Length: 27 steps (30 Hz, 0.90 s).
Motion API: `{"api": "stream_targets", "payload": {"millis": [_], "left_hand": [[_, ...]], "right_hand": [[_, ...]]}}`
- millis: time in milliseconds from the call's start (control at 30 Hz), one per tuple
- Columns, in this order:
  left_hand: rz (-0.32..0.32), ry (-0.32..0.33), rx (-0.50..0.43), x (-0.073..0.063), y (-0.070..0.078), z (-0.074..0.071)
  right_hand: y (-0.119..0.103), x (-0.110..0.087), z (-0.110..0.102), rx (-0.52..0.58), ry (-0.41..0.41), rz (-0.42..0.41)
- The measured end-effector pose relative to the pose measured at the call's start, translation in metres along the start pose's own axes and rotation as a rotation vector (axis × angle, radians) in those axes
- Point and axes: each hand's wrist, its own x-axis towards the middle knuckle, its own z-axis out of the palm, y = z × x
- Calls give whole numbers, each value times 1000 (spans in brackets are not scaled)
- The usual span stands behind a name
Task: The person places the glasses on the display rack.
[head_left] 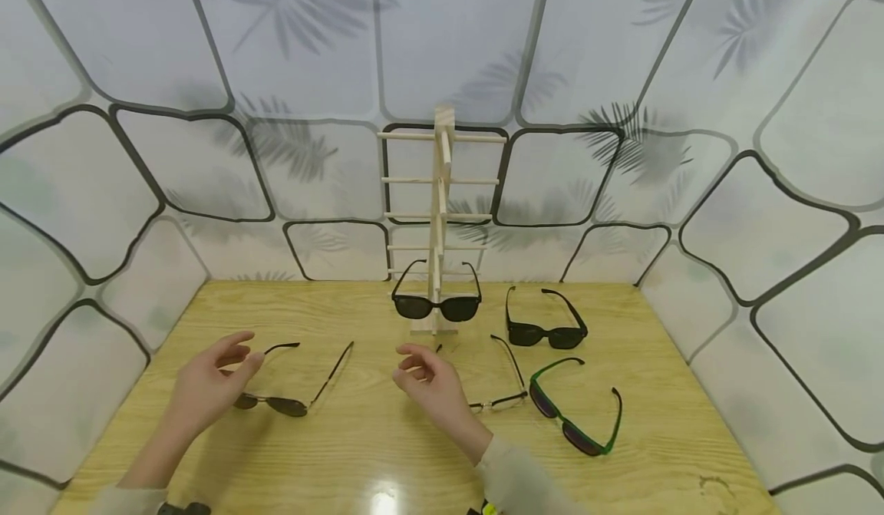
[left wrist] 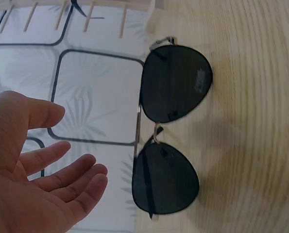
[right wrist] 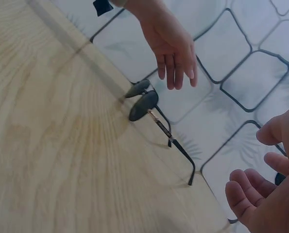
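Over the left part of the table hovers my left hand (head_left: 207,384), fingers loosely bent and holding nothing. Right by it, dark-lensed aviator sunglasses (head_left: 286,407) rest on the table with their temples spread; the hand covers part of them in the head view. The left wrist view shows both lenses of these sunglasses (left wrist: 176,85) beside the relaxed fingers. My right hand (head_left: 438,392) is raised near the middle, also holding nothing, its fingers softly curved. It partly hides a pair of thin-framed clear glasses (head_left: 509,399) on the table.
A wooden glasses rack (head_left: 442,200) with several crossbars stands at the back, black sunglasses (head_left: 459,309) low on it. To its right lie another pair of black sunglasses (head_left: 547,337) and green-framed sunglasses (head_left: 582,438). Patterned walls (head_left: 318,246) border the wooden table (head_left: 387,453).
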Motion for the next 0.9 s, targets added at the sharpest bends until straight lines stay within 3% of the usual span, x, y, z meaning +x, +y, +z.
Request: {"api": "stream_targets", "payload": {"millis": [200,500,700,900], "left_hand": [[-4,34,46,0,-18,-6],[-77,-81,71,1,-42,-11],[-117,-105,77,-2,-55,-6],[-111,-86,59,-5,-60,-2]], "right_hand": [[0,-1,22,29,-75,-6],[3,3,62,25,-137,44],[5,4,82,-6,-139,67],[9,6,94,-24,-137,71]]}}
